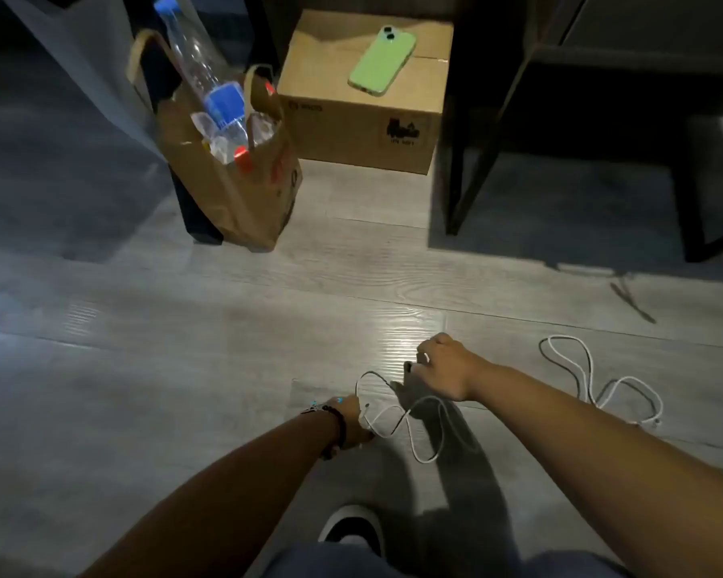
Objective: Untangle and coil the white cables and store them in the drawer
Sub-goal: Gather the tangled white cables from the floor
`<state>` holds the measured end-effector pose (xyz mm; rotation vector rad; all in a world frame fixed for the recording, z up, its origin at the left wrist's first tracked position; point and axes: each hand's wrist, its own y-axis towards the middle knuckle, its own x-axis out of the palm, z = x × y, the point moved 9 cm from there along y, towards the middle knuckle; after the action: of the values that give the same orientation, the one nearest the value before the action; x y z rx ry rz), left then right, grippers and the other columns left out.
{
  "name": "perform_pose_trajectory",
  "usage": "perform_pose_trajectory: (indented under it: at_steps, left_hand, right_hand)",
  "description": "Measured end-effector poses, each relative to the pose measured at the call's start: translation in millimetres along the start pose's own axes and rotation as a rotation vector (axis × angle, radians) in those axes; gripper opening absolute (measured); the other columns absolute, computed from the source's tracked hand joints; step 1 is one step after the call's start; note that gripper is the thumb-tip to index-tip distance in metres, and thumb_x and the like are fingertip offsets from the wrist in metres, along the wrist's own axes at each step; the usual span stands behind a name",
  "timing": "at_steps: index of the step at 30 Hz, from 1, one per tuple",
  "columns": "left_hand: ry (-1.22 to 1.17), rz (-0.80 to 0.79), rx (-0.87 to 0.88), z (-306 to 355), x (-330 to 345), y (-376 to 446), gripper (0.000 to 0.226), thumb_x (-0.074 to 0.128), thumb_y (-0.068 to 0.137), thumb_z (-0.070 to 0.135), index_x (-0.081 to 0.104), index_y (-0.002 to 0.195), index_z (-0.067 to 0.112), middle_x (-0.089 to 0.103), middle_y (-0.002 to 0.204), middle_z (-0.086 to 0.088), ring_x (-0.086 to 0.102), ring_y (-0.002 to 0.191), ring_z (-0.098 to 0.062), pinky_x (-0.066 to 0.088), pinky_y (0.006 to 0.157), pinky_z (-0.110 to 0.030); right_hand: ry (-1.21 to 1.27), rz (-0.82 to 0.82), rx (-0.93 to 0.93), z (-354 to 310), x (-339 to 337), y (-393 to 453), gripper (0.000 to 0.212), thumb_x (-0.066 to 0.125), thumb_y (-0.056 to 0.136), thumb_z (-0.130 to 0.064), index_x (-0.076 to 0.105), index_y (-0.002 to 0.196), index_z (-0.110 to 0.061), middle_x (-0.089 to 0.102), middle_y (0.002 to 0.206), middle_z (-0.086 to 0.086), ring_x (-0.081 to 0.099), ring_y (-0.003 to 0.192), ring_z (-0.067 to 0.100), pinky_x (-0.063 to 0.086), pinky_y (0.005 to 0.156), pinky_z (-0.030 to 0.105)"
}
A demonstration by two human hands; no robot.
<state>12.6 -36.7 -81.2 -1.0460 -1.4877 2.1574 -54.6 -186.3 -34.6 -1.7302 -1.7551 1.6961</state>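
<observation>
— White cable, where is it?

— On the floor just in front of me, looping between my two hands. A second white cable lies loose off to my right, apart from the first.

— How much room around you?

— Open floorboards to the left and ahead. Farther off stand a paper bag stuffed with plastic bottles and a cardboard box with a green phone on top. Dark furniture legs close off the far right. My shoe sits just below the loops.

— And your hands?

— My left hand, bracelet at the wrist, is down low with fingers curled on one end of the cable. My right hand reaches forward, knuckles up, fingers pinched on the other end, both arms stretched out.
</observation>
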Motion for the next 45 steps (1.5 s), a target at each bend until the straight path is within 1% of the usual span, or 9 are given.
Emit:
perform_pose_trajectory:
  at_steps: [5, 11, 15, 20, 25, 30, 36, 42, 45]
  left_hand:
    - [-0.162, 0.079, 0.028, -3, -3, 23, 0.025, 0.047, 0.096, 0.024, 0.063, 0.103, 0.006, 0.065, 0.101, -0.011, 0.061, 0.092, -0.025, 0.047, 0.075, -0.029]
    - [-1.038, 0.291, 0.234, 23, -78, -12, 0.025, 0.044, 0.097, 0.002, 0.059, 0.078, 0.008, 0.054, 0.060, -0.009, 0.057, 0.044, -0.010, 0.049, 0.051, -0.024]
    - [-1.291, 0.293, 0.334, 60, -145, -43, 0.025, 0.037, 0.099, 0.003, 0.057, 0.085, 0.008, 0.049, 0.046, 0.003, 0.048, 0.038, -0.006, 0.037, 0.038, -0.016]
    - [-1.511, 0.326, 0.481, 100, -225, -95, 0.020, 0.038, 0.101, 0.011, 0.056, 0.092, 0.010, 0.050, 0.046, 0.009, 0.052, 0.042, -0.004, 0.044, 0.044, -0.016]
    - [-1.568, 0.506, 0.503, 113, -295, -171, 0.020, 0.043, 0.100, 0.011, 0.061, 0.092, 0.009, 0.056, 0.056, 0.004, 0.059, 0.047, -0.002, 0.046, 0.046, -0.014]
    - [-1.694, 0.496, 0.365, 107, -335, -254, 0.016, 0.044, 0.099, 0.009, 0.058, 0.091, 0.005, 0.072, 0.067, 0.000, 0.068, 0.055, -0.004, 0.051, 0.049, -0.015]
    - [-1.801, 0.437, 0.201, 116, -368, -367, 0.037, 0.031, 0.096, -0.009, 0.041, 0.130, 0.000, 0.063, 0.110, -0.026, 0.069, 0.071, -0.019, 0.051, 0.044, -0.019]
    - [-1.434, 0.459, 0.125, 156, -401, -490, 0.037, 0.030, 0.100, 0.024, 0.063, 0.103, 0.010, 0.048, 0.082, -0.003, 0.051, 0.074, -0.017, 0.043, 0.066, -0.030]
    - [-0.918, 0.620, 0.279, 185, -429, -557, 0.043, 0.025, 0.103, 0.033, 0.062, 0.086, 0.019, 0.051, 0.088, 0.006, 0.046, 0.082, -0.011, 0.036, 0.076, -0.030]
  right_hand:
    - [-0.110, -0.066, -0.024, 4, 14, 11, 0.043, 0.042, 0.097, -0.038, 0.049, 0.126, -0.008, 0.043, 0.132, 0.016, 0.045, 0.122, 0.034, 0.040, 0.101, 0.040]
    - [-0.040, 0.053, 0.047, 14, -1, 10, 0.043, 0.046, 0.093, -0.031, 0.046, 0.129, -0.008, 0.048, 0.134, 0.016, 0.048, 0.122, 0.033, 0.043, 0.097, 0.038]
    - [0.352, 0.098, -0.044, -2, -25, 3, 0.047, 0.051, 0.092, -0.018, 0.043, 0.139, -0.016, 0.051, 0.137, 0.007, 0.052, 0.122, 0.024, 0.039, 0.093, 0.026]
    - [0.866, 0.136, -0.215, -31, -76, -30, 0.031, 0.047, 0.091, 0.005, 0.060, 0.104, -0.020, 0.064, 0.102, -0.002, 0.058, 0.103, 0.016, 0.044, 0.092, 0.031]
    - [0.855, 0.273, -0.283, -39, -158, -99, 0.025, 0.051, 0.089, 0.004, 0.066, 0.073, -0.010, 0.068, 0.089, 0.003, 0.063, 0.078, 0.010, 0.048, 0.081, 0.024]
    - [0.799, 0.421, -0.299, -50, -247, -193, 0.016, 0.054, 0.090, 0.002, 0.069, 0.090, -0.003, 0.062, 0.062, 0.002, 0.057, 0.055, 0.004, 0.047, 0.059, 0.016]
    - [0.725, 0.544, -0.342, -89, -347, -317, 0.015, 0.061, 0.091, -0.009, 0.074, 0.085, -0.012, 0.064, 0.059, -0.014, 0.054, 0.057, -0.003, 0.042, 0.055, 0.013]
    - [0.682, 0.574, -0.363, -146, -433, -437, 0.019, 0.057, 0.094, -0.009, 0.075, 0.095, -0.011, 0.059, 0.061, -0.004, 0.048, 0.050, -0.003, 0.036, 0.050, 0.008]
    - [0.728, 0.595, -0.399, -173, -470, -494, 0.020, 0.054, 0.095, -0.006, 0.073, 0.098, -0.014, 0.057, 0.057, -0.008, 0.049, 0.051, -0.003, 0.038, 0.053, 0.008]
